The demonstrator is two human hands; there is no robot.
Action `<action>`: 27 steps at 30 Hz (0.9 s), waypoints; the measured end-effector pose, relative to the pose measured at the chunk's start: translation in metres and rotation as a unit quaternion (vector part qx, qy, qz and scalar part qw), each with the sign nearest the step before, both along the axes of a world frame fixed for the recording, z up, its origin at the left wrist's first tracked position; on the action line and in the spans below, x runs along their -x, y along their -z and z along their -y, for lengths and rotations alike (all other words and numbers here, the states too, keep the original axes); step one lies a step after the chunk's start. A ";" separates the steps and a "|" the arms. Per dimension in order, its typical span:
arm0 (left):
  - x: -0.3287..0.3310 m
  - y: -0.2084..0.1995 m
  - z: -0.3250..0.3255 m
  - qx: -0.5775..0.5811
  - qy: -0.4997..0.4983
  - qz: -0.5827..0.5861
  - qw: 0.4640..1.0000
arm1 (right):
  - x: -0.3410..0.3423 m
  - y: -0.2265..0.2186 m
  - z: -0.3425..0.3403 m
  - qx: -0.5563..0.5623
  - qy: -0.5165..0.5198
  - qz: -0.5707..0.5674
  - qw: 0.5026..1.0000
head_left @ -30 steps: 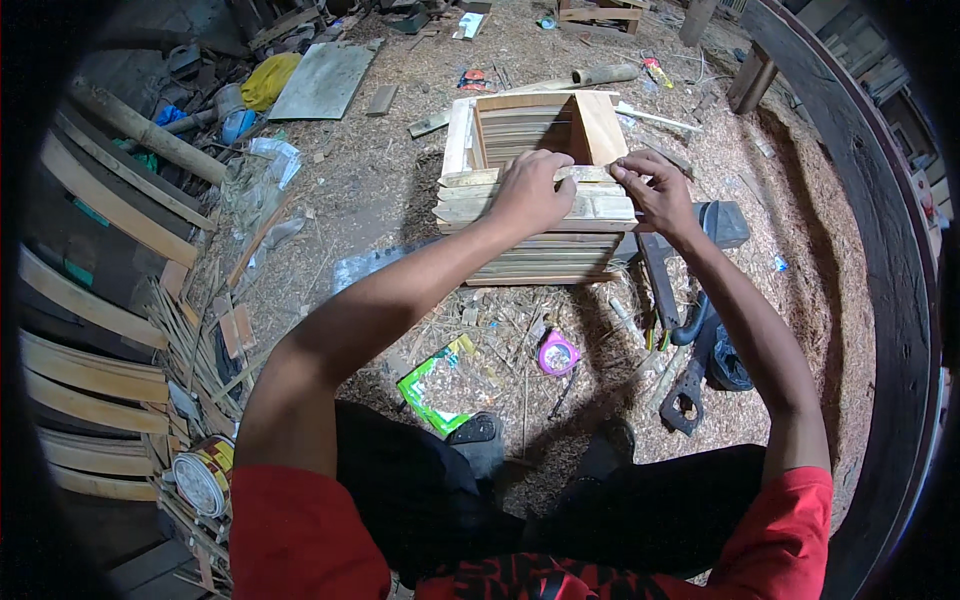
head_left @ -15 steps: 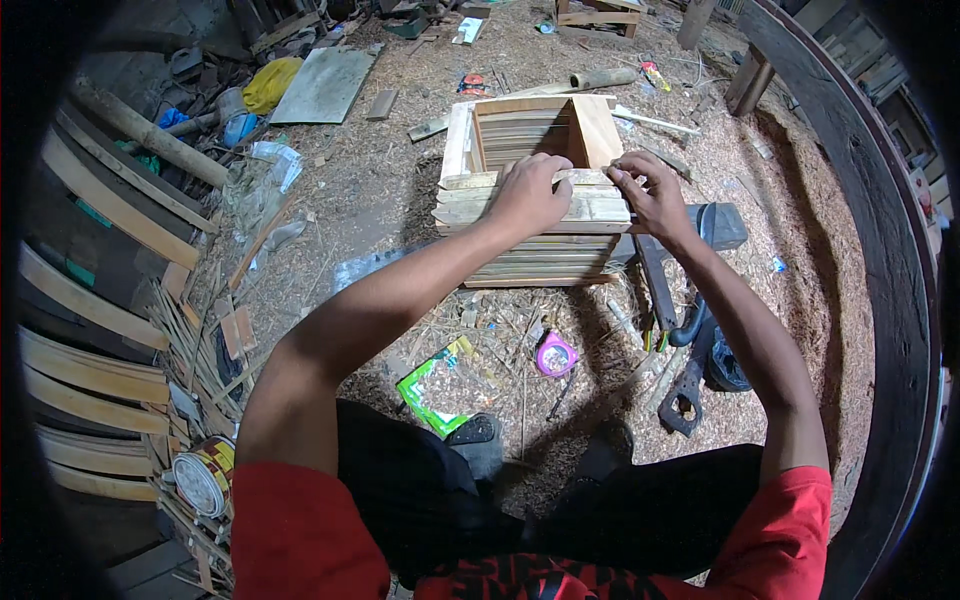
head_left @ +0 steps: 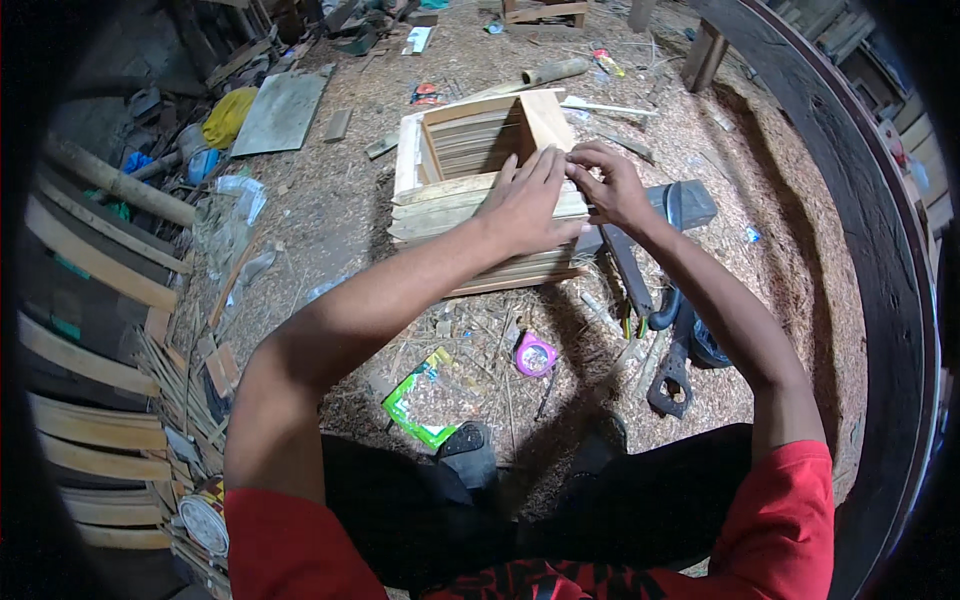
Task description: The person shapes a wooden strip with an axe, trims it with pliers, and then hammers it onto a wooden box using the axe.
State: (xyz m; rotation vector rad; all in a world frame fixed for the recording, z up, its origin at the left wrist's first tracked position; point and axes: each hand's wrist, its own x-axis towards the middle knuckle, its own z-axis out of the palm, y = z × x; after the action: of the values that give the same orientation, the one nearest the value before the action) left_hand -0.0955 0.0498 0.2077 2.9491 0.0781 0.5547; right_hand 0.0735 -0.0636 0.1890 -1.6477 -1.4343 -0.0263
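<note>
A wooden slatted box (head_left: 548, 120) with an open top stands on the ground before me. Pale, rough-ended slats (head_left: 440, 210) run across its near side. My left hand (head_left: 525, 203) lies over the slats with its fingers stretched toward the right corner of the box. Close beside it at that corner, my right hand (head_left: 608, 185) has thumb and fingers pinched together. What sits between those fingertips is too small to make out. Right of the box are a dark hammer-like tool with a curved handle (head_left: 668, 300) and a handsaw (head_left: 672, 385).
A pink tape measure (head_left: 535, 354) and a green-edged plastic packet (head_left: 420, 412) lie near my feet. Curved wooden pieces (head_left: 95, 360) are stacked at left, near a bucket (head_left: 205, 522). A dark beam (head_left: 868, 250) runs along the right. Wood shavings cover the ground.
The whole scene has shifted left in view, and the box appears slightly turned. My left hand's fingers have straightened and lie closer to the right corner. The right hand remains pinched there.
</note>
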 end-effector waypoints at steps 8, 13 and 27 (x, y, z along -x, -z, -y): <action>-0.008 0.015 -0.005 0.019 0.010 0.008 1.000 | -0.001 0.008 0.018 -0.009 -0.022 -0.198 0.980; -0.008 0.013 -0.003 0.020 -0.008 0.011 1.000 | 0.000 0.047 0.029 -0.059 0.164 -0.150 0.973; -0.006 0.017 -0.003 0.006 0.020 0.066 0.998 | 0.008 0.083 0.046 0.031 0.168 -0.268 0.948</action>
State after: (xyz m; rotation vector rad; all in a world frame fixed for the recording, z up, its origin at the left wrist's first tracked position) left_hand -0.0891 0.0524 0.1910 2.8867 0.0074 0.7399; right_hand 0.0654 -0.1099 0.1059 -1.7599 -0.7436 0.2595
